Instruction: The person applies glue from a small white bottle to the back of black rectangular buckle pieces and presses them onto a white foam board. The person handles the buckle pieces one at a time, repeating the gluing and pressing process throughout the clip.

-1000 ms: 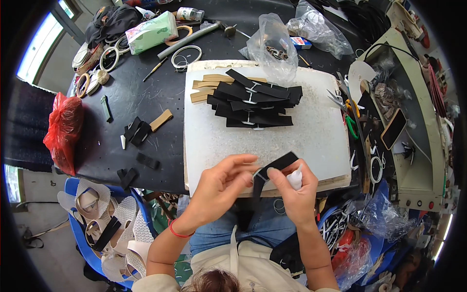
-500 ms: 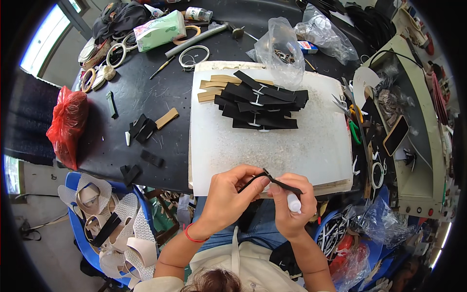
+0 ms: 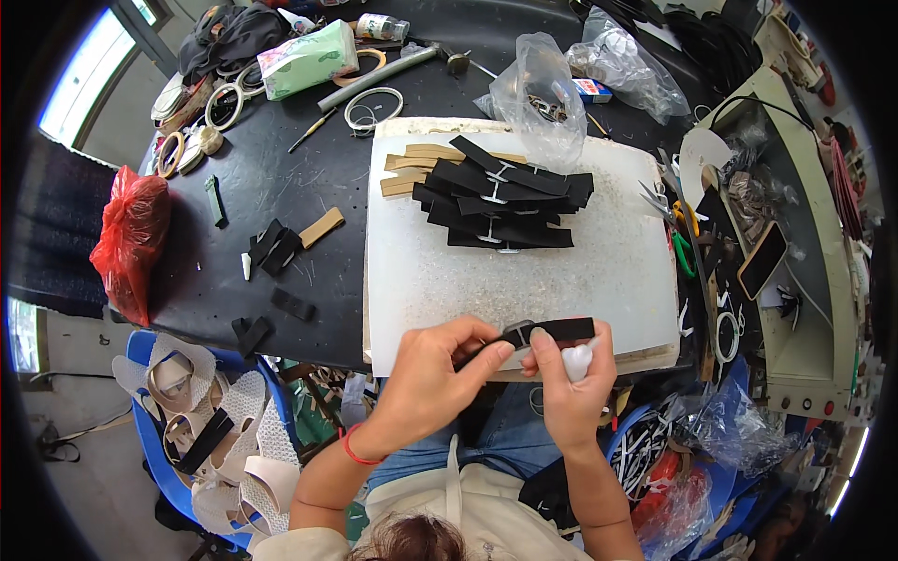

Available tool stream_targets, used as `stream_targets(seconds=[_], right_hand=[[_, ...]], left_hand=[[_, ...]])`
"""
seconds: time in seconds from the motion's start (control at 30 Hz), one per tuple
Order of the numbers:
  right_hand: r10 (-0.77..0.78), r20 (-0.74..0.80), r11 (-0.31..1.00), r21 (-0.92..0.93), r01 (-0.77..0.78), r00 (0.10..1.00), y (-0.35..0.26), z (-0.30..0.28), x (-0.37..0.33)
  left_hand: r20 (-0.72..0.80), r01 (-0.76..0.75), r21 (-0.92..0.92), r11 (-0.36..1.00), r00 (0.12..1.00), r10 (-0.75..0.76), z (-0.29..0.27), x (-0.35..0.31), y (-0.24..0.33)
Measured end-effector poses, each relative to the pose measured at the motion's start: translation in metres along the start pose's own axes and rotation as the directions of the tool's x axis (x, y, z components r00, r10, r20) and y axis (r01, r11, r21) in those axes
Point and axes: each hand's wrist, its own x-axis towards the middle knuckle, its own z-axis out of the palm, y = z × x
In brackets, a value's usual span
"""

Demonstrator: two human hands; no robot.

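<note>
Over the near edge of the white work board (image 3: 617,280), my left hand (image 3: 426,369) pinches one end of a black strap (image 3: 569,329) between thumb and fingers. My right hand (image 3: 580,397) is closed too, its thumb and fingertips at the strap's middle, and a small white squeeze bottle (image 3: 576,363) is tucked in its palm. A small metal piece seems to sit on the strap between my hands, too small to make out. Farther up the board lies a pile of black straps (image 3: 505,206) with silvery metal fittings, beside tan strips (image 3: 402,184).
Loose black pieces (image 3: 273,245) and a red plastic bag (image 3: 133,238) lie on the black table at left. Scissors (image 3: 687,220) and a phone (image 3: 762,262) are at right. A blue bin (image 3: 140,351) of woven shoe parts stands at lower left.
The strap has turned from folded up edgewise to stretched flatter toward the right, showing its broad face. My right hand has shifted slightly right; the bottle's angle in it has changed.
</note>
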Motion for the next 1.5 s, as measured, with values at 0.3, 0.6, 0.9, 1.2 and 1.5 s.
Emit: stream_targets(seconds=[0.3,0.6,0.9,1.2,1.5], right_hand=[[-0.034,-0.021,0.949,-0.315,0.025,0.999,0.0,-0.029,0.012],[-0.064,0.083,0.882,-0.461,0.095,0.995,-0.001,-0.03,0.014],[-0.103,0.077,0.863,-0.489,0.127,0.992,0.004,-0.033,0.017],[-0.112,0.108,0.839,-0.523,0.152,0.988,0.004,-0.032,0.016],[-0.4,0.206,0.722,-0.529,0.446,0.893,-0.008,-0.03,0.001]], left_hand=[[-0.086,-0.335,0.68,0.653,0.847,0.524,-0.025,0.002,0.012],[0.194,-0.526,0.536,0.66,0.838,0.51,-0.005,0.017,-0.013],[0.141,-0.472,0.46,0.752,0.875,0.463,-0.002,0.017,-0.017],[0.148,-0.473,0.476,0.741,0.874,0.462,-0.005,0.016,-0.013],[-0.193,-0.314,0.625,0.715,0.825,0.531,-0.026,-0.022,-0.016]])
